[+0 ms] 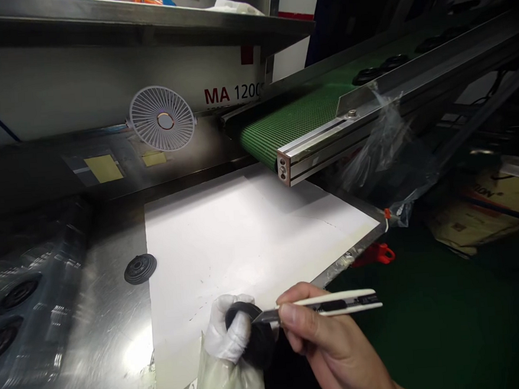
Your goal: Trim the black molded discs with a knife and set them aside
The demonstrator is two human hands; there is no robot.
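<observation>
Left hand (225, 336): wearing a white glove, closing its thumb and fingers around a black round part (259, 344).
Right hand (325, 338): working bare, clamping thumb and fingers on a utility knife (344, 302) with a white handle.
Blade (264, 317): pointing left across the black round part, its tip sitting just beside the gloved thumb; whether it is touching the part, I cannot tell.
Black round part: resting in the gloved grip at the near edge of a white sheet (226, 226).
Ridged black disc (140, 269): lying left of the sheet on the steel tabletop (106, 318).
Fan (162, 118): standing behind the sheet.
Green conveyor belt (290, 118): carrying several black pieces (367, 75) at upper right.
</observation>
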